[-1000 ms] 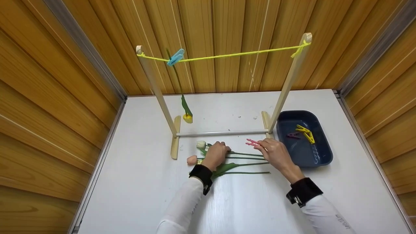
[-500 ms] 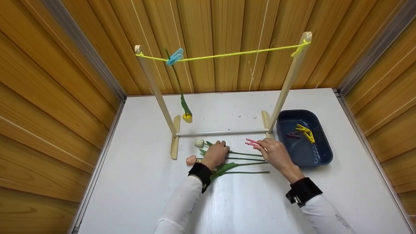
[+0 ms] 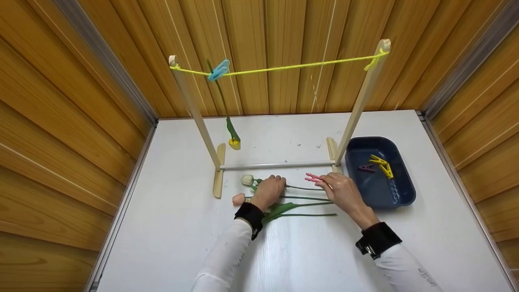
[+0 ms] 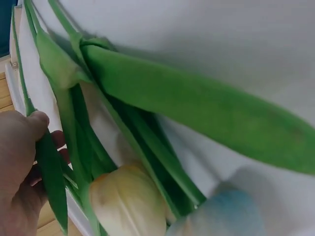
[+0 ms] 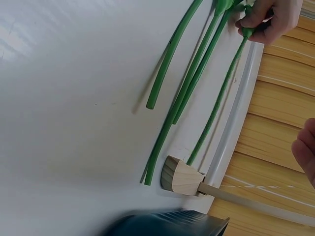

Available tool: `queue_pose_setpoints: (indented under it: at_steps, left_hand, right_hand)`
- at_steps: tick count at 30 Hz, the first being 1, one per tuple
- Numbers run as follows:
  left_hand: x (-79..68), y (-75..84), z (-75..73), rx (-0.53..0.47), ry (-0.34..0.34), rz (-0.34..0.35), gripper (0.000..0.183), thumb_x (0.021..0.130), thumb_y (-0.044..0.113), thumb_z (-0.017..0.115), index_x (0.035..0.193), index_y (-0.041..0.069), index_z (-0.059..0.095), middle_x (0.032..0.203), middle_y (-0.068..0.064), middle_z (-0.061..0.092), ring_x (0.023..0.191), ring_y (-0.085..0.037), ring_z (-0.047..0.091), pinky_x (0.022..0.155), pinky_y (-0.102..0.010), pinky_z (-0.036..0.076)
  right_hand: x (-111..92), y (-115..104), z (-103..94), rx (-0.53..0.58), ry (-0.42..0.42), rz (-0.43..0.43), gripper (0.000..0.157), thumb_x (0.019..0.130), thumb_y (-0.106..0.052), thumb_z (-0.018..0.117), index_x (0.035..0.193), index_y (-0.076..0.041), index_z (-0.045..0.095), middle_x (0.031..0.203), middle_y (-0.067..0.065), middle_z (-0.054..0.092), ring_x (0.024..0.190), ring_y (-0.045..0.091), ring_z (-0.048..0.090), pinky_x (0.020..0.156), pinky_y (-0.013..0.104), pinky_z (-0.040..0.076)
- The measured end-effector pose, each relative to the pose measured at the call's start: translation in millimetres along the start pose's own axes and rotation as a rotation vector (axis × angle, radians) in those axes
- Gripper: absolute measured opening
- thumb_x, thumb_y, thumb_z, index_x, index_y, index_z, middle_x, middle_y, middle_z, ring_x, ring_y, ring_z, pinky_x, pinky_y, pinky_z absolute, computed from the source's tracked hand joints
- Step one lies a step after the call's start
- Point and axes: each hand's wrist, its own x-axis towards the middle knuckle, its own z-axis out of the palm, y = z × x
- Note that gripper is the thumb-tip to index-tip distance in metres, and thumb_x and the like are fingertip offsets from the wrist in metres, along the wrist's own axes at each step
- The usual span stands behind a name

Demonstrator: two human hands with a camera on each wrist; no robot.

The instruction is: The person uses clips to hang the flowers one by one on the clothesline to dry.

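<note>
My left hand (image 3: 269, 192) pinches the green stem of a white tulip (image 3: 247, 180), beside its leaf, seen closely in the left wrist view. More tulips lie beside it with stems pointing right: a peach tulip (image 3: 239, 199), and in the left wrist view a cream tulip (image 4: 130, 201) and a pale blue tulip (image 4: 221, 216). The wrist partly covers these blooms in the head view. My right hand (image 3: 344, 194) holds a pink clothespin (image 3: 313, 177) between thumb and fingers, over the stem ends. In the right wrist view only that hand's fingertips (image 5: 305, 152) show.
A wooden frame (image 3: 359, 105) carries a yellow string (image 3: 284, 68). From it a yellow tulip (image 3: 234, 144) hangs head down by a blue clothespin (image 3: 219, 70). Right of the frame stands a dark blue basin (image 3: 365, 190) with yellow clothespins (image 3: 386, 170) and a purple clothespin (image 3: 366, 168).
The white tulip has shifted slightly left, and its stem has moved a little toward the frame, farther from the other stems. The right hand with the pink clothespin has stayed nearly still.
</note>
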Motion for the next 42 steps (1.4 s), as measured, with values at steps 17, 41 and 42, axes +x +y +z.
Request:
queue_pose_setpoints:
  at_steps: [17,41,42]
  left_hand:
    - [15.8,-12.3,-31.1,-0.422,0.212,-0.173,0.018,0.105,0.010,0.043,0.119,0.007,0.055,0.105,-0.009,0.066,0.097,-0.025,0.065,0.082,-0.035,0.056]
    - [9.8,-45.3,-86.2,-0.725,0.575,-0.313,0.021,0.106,0.010,0.041,0.117,0.001,0.056,0.103,-0.013,0.065,0.096,-0.023,0.066,0.083,-0.035,0.055]
    - [9.5,-46.5,-87.8,-0.733,0.583,-0.318,0.022,0.106,0.010,0.040,0.117,0.000,0.056,0.103,-0.013,0.064,0.096,-0.023,0.066,0.082,-0.035,0.055]
  right_hand:
    - [18,-7,-5.0,0.001,0.016,-0.025,0.013,0.081,-0.012,0.081,0.086,-0.005,0.071,0.070,0.004,0.063,0.062,0.015,0.054,0.053,0.030,0.045]
    - [85,-32,-38.5,-0.024,0.027,-0.086,0.010,0.086,-0.011,0.076,0.090,-0.003,0.072,0.073,0.007,0.068,0.062,0.019,0.057,0.054,0.030,0.049]
    - [88,-33,-40.0,-0.028,0.029,-0.093,0.010,0.086,-0.011,0.076,0.090,-0.002,0.072,0.073,0.008,0.068,0.063,0.019,0.057,0.054,0.031,0.050]
